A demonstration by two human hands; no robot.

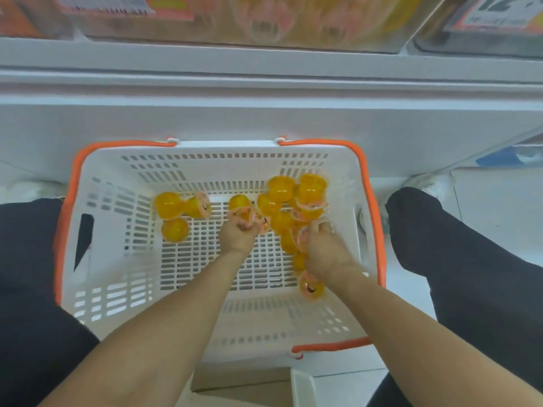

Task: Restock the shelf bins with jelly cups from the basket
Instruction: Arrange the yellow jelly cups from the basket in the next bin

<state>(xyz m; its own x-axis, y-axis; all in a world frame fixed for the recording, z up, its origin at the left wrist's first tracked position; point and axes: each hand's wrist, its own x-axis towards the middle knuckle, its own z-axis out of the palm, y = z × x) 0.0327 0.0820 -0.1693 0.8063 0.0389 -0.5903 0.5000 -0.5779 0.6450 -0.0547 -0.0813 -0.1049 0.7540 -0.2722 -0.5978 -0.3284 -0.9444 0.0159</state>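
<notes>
Both hands are down in the white basket (97,259), orange rim, sitting on the floor in front of the shelf. Left hand (239,235) has fingers curled round a jelly cup (260,220) at the fingertips, pink lid showing; looks like a pinch-type grasp, motion blur makes the exact finger lay unclear. Right hand (326,251) is curled into the right-hand cluster of orange jelly cups (296,198), gripping at least one cup (302,237) at its lid edge; how many it holds I can't tell. Key relation: the main cluster lies just beyond and between both sets of fingertips, toward the far right of the basket, so the right hand is nearer to most of it. Three loose cups (173,212) sit to the far left, well apart from the left hand, needing a leftward reach. One more cup (311,286) lies near side, just beside the right wrist, lid up and tilted. Cups are squat, no real long axis; they lie at mixed tilts, some on their sides. Basket is mostly bare floor grid, so I'd judge restocking well along. Shelf bin (293,22) at the far top holds similar orange cups behind a clear front, blurred. Next move calls for lifting both handfuls up and forward to it; risk is a loosely held cup slipping.
</notes>
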